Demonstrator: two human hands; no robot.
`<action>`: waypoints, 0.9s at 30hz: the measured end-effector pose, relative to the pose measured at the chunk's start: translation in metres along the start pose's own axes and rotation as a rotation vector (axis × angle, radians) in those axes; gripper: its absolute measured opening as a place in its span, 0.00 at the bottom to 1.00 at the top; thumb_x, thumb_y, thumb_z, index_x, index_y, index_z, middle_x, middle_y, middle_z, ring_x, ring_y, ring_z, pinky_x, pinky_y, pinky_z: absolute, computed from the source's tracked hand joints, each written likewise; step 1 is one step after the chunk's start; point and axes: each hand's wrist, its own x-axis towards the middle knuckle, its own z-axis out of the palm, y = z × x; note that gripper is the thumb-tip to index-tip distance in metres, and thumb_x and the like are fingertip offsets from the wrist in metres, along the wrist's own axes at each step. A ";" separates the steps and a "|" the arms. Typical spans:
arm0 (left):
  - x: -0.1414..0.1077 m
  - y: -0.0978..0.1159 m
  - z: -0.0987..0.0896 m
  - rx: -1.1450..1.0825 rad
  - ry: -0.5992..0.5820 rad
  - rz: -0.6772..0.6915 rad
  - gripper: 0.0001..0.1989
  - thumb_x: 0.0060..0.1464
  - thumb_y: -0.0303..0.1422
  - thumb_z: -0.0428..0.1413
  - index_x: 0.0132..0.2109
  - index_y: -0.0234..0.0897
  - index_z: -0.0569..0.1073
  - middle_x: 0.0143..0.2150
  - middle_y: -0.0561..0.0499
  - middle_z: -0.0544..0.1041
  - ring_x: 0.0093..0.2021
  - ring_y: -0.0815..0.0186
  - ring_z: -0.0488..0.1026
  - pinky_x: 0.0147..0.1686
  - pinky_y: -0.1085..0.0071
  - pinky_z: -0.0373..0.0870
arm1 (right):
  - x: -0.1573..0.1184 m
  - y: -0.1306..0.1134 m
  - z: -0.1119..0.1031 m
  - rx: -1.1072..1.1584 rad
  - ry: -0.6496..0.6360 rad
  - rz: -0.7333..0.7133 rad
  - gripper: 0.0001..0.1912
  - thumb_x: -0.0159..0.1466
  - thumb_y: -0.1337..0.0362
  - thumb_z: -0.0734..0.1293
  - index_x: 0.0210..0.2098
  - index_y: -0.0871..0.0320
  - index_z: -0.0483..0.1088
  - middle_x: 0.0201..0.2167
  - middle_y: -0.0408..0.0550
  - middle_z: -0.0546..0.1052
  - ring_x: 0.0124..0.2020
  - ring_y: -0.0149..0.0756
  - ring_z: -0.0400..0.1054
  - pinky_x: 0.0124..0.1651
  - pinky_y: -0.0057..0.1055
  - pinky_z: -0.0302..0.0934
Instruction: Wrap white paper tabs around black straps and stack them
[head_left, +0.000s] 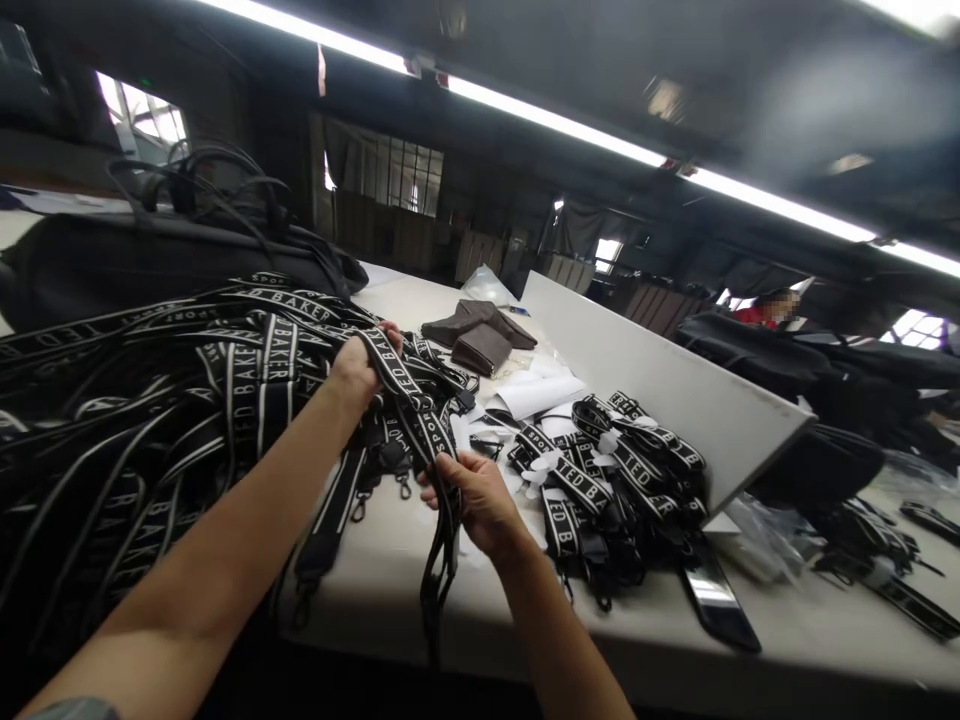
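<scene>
My left grip [361, 366] and right grip [480, 497] are both closed on a black-and-white TED BAKER webbing strap [406, 392].
I have it stretched in the air over the near edge of the bench [360, 597], between the loose strap pile [251, 400] at the left end and the bundled straps [600, 478] by the white panel [637, 375]; below my right grip it dangles toward that edge. I can't tell whether I hold one length or several layers. I judge it light, limp and hardly fragile, the weave giving decent purchase. Best held across the flat width, pinched thumb over fingers; a snap hook [359, 509] like those lying below the pile could snag neighbouring straps.
</scene>
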 end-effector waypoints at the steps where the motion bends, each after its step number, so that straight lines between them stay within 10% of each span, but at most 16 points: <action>1: 0.009 -0.004 0.002 0.005 0.008 -0.023 0.18 0.63 0.19 0.37 0.34 0.35 0.69 0.20 0.54 0.67 0.18 0.72 0.69 0.22 0.80 0.72 | 0.011 -0.005 -0.002 0.007 0.011 -0.008 0.24 0.45 0.53 0.81 0.27 0.67 0.73 0.25 0.52 0.78 0.21 0.29 0.71 0.23 0.20 0.66; 11: 0.017 -0.100 -0.040 0.232 -0.088 -0.349 0.02 0.54 0.19 0.58 0.33 0.26 0.74 0.25 0.42 0.77 0.19 0.63 0.73 0.18 0.70 0.72 | 0.083 -0.006 -0.030 0.175 0.115 -0.085 0.25 0.46 0.54 0.81 0.34 0.65 0.73 0.29 0.50 0.79 0.23 0.30 0.72 0.26 0.23 0.69; 20: 0.032 -0.096 -0.060 0.146 0.003 -0.225 0.05 0.57 0.20 0.56 0.36 0.25 0.78 0.36 0.38 0.81 0.36 0.59 0.81 0.41 0.67 0.80 | 0.072 0.051 -0.015 0.256 0.152 0.155 0.27 0.48 0.50 0.80 0.34 0.63 0.70 0.28 0.52 0.79 0.25 0.32 0.74 0.28 0.24 0.69; 27: 0.031 -0.093 -0.060 0.081 0.073 -0.280 0.10 0.63 0.26 0.52 0.39 0.22 0.77 0.35 0.34 0.80 0.34 0.56 0.81 0.33 0.68 0.81 | 0.065 0.044 -0.022 0.298 0.246 0.241 0.26 0.43 0.53 0.82 0.31 0.64 0.72 0.26 0.52 0.78 0.24 0.30 0.71 0.28 0.23 0.69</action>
